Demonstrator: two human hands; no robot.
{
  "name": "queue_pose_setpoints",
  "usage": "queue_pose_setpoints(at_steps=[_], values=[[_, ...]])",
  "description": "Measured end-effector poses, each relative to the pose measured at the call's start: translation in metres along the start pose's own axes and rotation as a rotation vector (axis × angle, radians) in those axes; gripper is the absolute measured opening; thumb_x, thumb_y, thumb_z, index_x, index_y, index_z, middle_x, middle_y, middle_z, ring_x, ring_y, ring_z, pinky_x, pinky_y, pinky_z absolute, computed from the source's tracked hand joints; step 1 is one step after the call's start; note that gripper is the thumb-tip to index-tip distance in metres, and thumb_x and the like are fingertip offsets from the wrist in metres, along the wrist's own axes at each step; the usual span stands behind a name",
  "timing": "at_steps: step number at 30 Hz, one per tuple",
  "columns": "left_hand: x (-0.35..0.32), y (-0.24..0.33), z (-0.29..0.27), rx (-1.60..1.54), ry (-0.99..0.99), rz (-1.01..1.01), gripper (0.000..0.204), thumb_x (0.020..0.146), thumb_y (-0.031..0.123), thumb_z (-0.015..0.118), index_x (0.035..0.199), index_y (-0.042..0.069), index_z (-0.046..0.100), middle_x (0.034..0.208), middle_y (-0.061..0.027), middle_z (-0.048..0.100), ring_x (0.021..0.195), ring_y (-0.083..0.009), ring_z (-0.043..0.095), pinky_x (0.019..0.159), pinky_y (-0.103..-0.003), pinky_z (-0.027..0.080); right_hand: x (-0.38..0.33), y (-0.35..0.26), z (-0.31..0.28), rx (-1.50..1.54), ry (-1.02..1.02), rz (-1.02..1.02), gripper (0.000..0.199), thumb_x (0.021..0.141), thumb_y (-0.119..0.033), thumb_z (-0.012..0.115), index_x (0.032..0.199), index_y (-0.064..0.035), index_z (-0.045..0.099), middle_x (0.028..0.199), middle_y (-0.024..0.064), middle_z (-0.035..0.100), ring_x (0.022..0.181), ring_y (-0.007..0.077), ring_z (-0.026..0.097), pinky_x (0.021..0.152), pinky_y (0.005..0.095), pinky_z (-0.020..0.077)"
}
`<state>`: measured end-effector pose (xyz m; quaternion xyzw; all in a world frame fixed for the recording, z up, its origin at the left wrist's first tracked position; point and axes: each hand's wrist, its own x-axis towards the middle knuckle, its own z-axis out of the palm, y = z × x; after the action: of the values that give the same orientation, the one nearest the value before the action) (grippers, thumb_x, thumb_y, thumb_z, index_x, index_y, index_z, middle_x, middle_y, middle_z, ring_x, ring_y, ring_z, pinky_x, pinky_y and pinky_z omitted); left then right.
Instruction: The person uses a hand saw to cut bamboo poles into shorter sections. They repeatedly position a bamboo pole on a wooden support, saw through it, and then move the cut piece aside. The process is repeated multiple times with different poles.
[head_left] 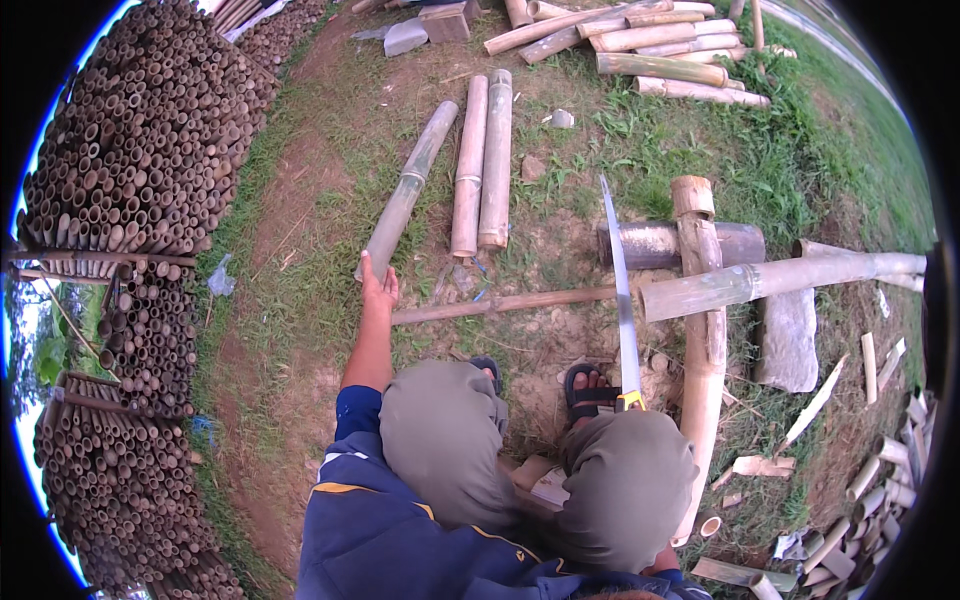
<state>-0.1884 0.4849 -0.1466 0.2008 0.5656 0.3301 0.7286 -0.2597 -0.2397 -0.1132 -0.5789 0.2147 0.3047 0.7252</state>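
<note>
At the near end of a greenish-grey bamboo length (412, 180), my left hand (377, 287) has its fingers closed on the pole's lower tip. The piece slants away to the right along the ground. Right of it lie two more cut bamboo lengths (468, 170), side by side. My right knee hides my right hand; just a bit of that forearm (665, 560) shows at the lower edge. Beside this knee a handsaw (622, 290) points away from me, its yellow handle partly covered by the knee. What grips the handle cannot be seen.
A long bamboo pole (790, 280) rests across an upright-lying post (700, 300) near a dark log (640, 245) and grey stone block (788, 340). Cut bamboo (660, 45) is heaped at the back. Stacked bamboo (140, 140) lines the left; offcuts (880, 500) lie lower right.
</note>
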Motion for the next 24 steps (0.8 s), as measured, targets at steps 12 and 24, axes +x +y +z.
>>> queue_pose_setpoints(at_steps=[12, 24], values=[[0.007, -0.120, 0.058, 0.720, -0.255, 0.101, 0.088, 0.091, 0.072, 0.084, 0.147, 0.010, 0.056, 0.132, -0.0091, 0.063, 0.094, -0.0198, 0.072, 0.064, -0.030, 0.055, -0.001, -0.022, 0.015, -0.086, 0.088, 0.021, 0.040, 0.118, -0.033, 0.059, 0.140, 0.0007, 0.065, 0.126, 0.0084, 0.073, 0.115, 0.0123, 0.067, 0.098, 0.0343, 0.0575], [0.043, -0.070, 0.031, 1.368, -0.017, 0.654, 0.092, 0.097, 0.074, 0.070, 0.152, 0.003, 0.055, 0.146, -0.0171, 0.067, 0.118, -0.0333, 0.072, 0.085, -0.047, 0.063, -0.012, -0.040, 0.034, -0.023, -0.076, -0.010, 0.039, 0.118, -0.033, 0.059, 0.136, 0.0017, 0.065, 0.127, 0.0090, 0.073, 0.113, 0.0113, 0.067, 0.093, 0.0334, 0.0590]])
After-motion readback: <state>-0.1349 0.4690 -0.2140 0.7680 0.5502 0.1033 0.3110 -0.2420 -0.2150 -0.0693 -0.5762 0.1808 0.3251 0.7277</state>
